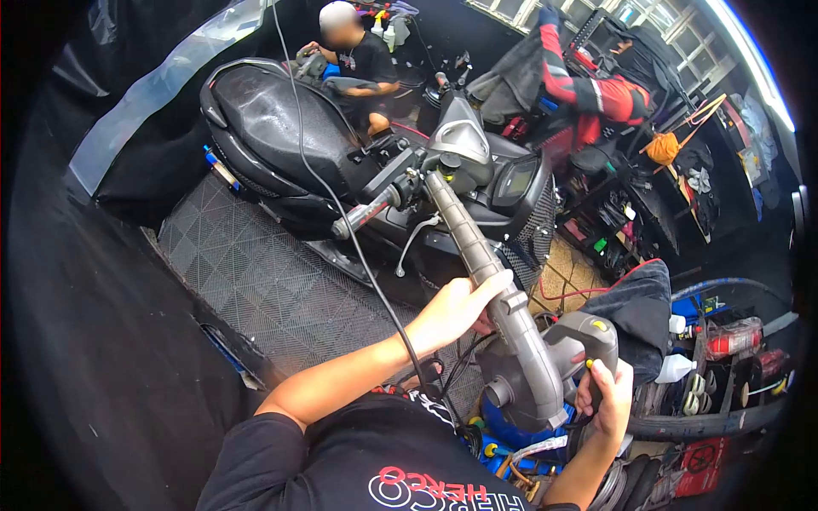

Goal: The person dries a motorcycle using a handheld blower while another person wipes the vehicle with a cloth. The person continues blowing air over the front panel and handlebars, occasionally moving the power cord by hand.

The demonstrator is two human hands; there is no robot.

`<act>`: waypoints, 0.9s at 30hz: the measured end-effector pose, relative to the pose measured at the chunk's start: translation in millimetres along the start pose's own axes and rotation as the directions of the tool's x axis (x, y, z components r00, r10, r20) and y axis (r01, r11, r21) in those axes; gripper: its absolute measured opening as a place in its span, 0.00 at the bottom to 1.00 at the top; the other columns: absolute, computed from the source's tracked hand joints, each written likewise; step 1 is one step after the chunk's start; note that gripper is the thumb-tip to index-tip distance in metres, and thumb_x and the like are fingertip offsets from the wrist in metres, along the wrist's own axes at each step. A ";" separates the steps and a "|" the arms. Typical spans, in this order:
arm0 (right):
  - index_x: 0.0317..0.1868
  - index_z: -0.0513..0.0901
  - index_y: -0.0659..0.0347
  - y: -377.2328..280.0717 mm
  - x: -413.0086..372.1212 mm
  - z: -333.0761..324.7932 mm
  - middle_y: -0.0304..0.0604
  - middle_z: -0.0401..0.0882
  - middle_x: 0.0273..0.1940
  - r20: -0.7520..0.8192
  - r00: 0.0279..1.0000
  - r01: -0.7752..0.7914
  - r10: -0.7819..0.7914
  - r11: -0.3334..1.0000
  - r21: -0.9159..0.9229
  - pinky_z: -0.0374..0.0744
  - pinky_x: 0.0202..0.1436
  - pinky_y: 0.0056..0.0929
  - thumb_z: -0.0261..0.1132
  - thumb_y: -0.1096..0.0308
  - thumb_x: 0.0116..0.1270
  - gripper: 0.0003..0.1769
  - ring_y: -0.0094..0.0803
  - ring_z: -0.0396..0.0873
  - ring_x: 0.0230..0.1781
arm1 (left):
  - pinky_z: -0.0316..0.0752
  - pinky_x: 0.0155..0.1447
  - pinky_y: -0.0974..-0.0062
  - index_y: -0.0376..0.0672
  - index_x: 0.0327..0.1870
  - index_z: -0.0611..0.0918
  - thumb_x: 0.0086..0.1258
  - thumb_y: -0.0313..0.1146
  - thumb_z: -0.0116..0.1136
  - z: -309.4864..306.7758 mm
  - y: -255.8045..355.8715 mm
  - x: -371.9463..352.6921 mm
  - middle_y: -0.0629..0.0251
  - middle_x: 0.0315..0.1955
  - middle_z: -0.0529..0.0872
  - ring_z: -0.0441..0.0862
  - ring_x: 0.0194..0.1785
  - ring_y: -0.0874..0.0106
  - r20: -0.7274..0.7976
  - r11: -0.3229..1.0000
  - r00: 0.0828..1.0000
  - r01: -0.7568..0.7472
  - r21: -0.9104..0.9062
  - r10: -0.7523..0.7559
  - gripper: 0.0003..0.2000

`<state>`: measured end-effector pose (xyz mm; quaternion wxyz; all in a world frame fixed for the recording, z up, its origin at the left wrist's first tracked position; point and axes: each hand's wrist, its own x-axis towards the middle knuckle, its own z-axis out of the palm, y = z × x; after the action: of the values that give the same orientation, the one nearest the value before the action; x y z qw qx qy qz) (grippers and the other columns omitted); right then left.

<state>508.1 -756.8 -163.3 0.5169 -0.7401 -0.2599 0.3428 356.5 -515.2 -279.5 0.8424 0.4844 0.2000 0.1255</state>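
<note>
Head view. Landmark: black scooter [285,128], its seat, handlebar and front bodywork in sight.

Item: grey blower [532,370], held on the wearer's side of the scooter, off its front end. Ribbed tube [473,243] slants up over the scooter's front, the tip at the handlebar [400,181]; whether tip and handlebar touch cannot be told.

Left hand [456,313]: closed around the lower part of the tube, thumb laid along the upper side; the finger ends are largely hidden beneath. Opening no wider than the tube itself.

Right hand [607,400]: wrapped around the blower's looped rear handle [601,341], farther from the scooter than the left; thumb close to a small yellow button [589,364], contact uncertain.

Brake lever [416,243]: on the scooter's near side, just beside the tube, apart from it. Black cable [308,166]: hangs in front of the scooter and passes before the left forearm. Grey floor matting [226,247]: on the scooter's near side, reaching beneath it. Second person [366,60]: seated on the scooter's far side. Red-and-black suit [620,98]: beyond the scooter's front end.
</note>
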 end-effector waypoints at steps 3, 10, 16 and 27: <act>0.51 0.85 0.73 -13.4 5.9 3.5 0.35 0.69 0.14 0.007 1.000 -0.003 0.003 1.000 -0.009 0.68 0.15 0.23 0.65 0.57 0.77 0.22 0.20 0.63 0.09 | 0.86 0.49 0.74 0.40 0.60 0.86 0.80 0.64 0.53 -2.2 8.2 6.9 0.61 0.47 0.93 0.92 0.47 0.71 0.025 0.999 1.000 -0.017 -0.031 0.017 0.32; 0.54 0.83 0.73 -19.3 30.0 5.1 0.34 0.66 0.13 0.050 0.999 -0.015 0.016 1.000 -0.017 0.65 0.13 0.23 0.61 0.54 0.81 0.25 0.19 0.61 0.07 | 0.84 0.49 0.76 0.42 0.67 0.83 0.79 0.69 0.48 -4.7 14.6 13.8 0.62 0.48 0.93 0.90 0.47 0.72 -0.051 1.000 0.999 0.008 -0.012 -0.009 0.37; 0.54 0.85 0.72 -19.1 42.1 7.3 0.35 0.68 0.14 0.083 0.995 -0.050 0.047 0.998 0.031 0.66 0.14 0.23 0.64 0.56 0.80 0.22 0.19 0.62 0.08 | 0.83 0.50 0.75 0.44 0.71 0.81 0.80 0.67 0.47 -8.4 13.7 14.1 0.63 0.51 0.92 0.90 0.49 0.73 -0.078 1.000 0.997 0.000 -0.016 -0.002 0.36; 0.59 0.85 0.72 -23.0 33.4 2.2 0.36 0.70 0.16 0.032 0.999 -0.034 0.033 0.999 0.015 0.66 0.15 0.23 0.64 0.56 0.80 0.23 0.19 0.62 0.09 | 0.84 0.48 0.73 0.39 0.62 0.84 0.81 0.66 0.48 -7.0 8.8 21.5 0.61 0.46 0.92 0.90 0.46 0.71 -0.037 0.999 0.998 -0.048 0.021 0.049 0.35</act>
<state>526.8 -723.2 -150.1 0.5126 -0.7347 -0.2531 0.3652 372.3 -496.8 -279.7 0.8303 0.4950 0.2053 0.1532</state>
